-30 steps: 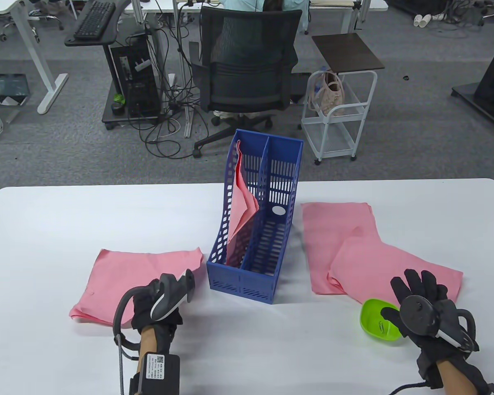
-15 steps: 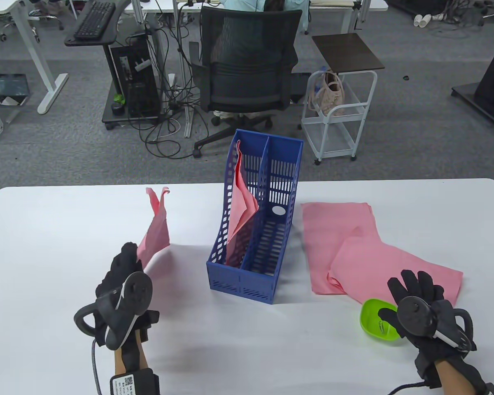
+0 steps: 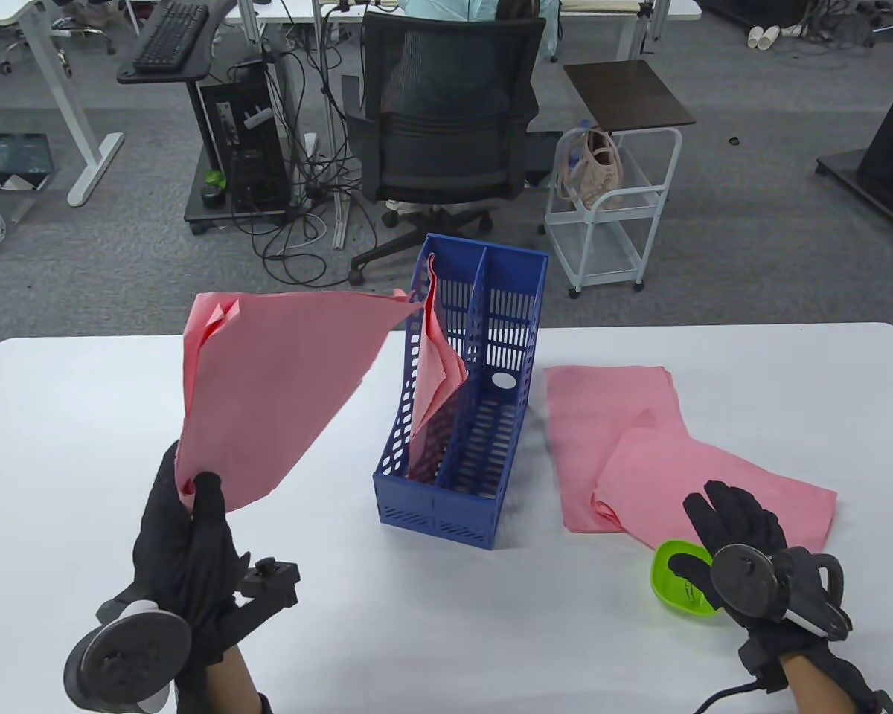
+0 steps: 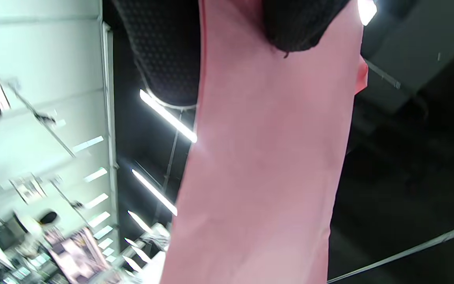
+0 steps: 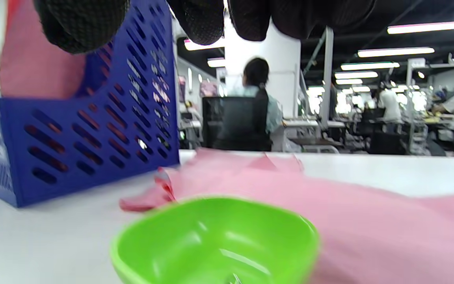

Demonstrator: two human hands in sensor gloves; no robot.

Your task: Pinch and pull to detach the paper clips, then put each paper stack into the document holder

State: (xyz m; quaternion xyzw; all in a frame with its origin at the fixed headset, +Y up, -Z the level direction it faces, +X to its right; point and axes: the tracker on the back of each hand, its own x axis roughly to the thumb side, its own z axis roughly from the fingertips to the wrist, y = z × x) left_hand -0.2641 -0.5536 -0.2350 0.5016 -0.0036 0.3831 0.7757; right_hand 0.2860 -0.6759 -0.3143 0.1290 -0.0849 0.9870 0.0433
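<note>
My left hand [image 3: 190, 513] pinches the lower corner of a pink paper stack [image 3: 268, 387] and holds it upright above the table, left of the blue document holder [image 3: 461, 416]. The stack's top corner reaches the holder's left wall. In the left wrist view the pink stack [image 4: 266, 157] hangs between the gloved fingers [image 4: 172, 51]. One pink stack [image 3: 435, 387] leans in the holder's left compartment. Two more pink stacks [image 3: 640, 454] lie flat to the holder's right. My right hand [image 3: 722, 532] hovers with relaxed fingers over a green bowl [image 3: 677, 580] holding a paper clip [image 5: 233, 279].
The white table [image 3: 82, 416] ends at its far edge just behind the holder. Beyond it stand a black office chair [image 3: 446, 126], a white wire cart [image 3: 610, 208] and desks. A person sits behind the chair with their back to me.
My left hand picked the left pink stack off the table, turned palm up and raised it upright toward the holder. My right hand stayed over the green bowl.
</note>
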